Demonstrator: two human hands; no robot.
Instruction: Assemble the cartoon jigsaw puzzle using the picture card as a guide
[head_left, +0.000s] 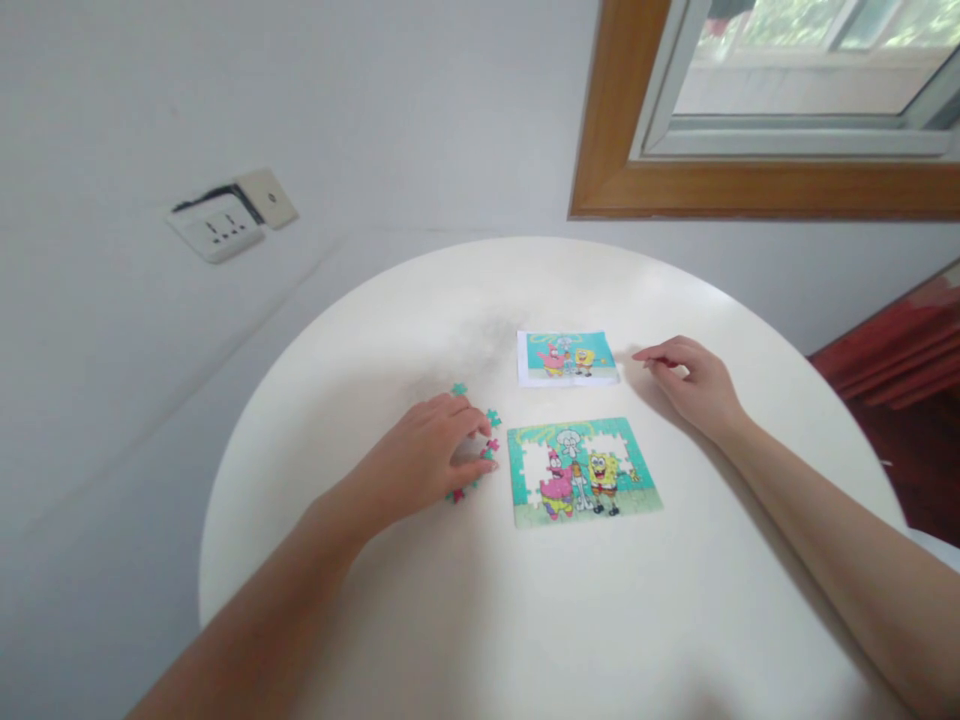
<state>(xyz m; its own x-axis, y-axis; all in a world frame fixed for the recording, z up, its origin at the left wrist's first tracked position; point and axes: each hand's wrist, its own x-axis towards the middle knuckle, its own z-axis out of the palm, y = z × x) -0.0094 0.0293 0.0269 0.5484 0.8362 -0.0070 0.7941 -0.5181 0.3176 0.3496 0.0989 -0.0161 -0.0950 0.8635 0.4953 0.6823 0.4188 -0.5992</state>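
A jigsaw puzzle (622, 497) lies on the white table, its cartoon picture partly filled, with gaps at the upper left and upper right. My left hand (435, 452) hovers low over several loose puzzle pieces just left of it. Its thumb and index finger are apart, with a pink puzzle piece (493, 446) at the fingertips; the palm hides some pieces. A teal piece (460, 389) lies beyond the knuckles. Behind the puzzle is a printed reference picture (568, 358). My right hand (694, 385) rests right of that sheet, fingers curled, thumb against the index finger, nothing visible in them.
The round white table (570, 620) stands against a pale wall (375, 110). On the wall at left is a power socket (221, 228). A wood-framed window (765, 190) is at upper right, with a red cloth (907, 345) below it.
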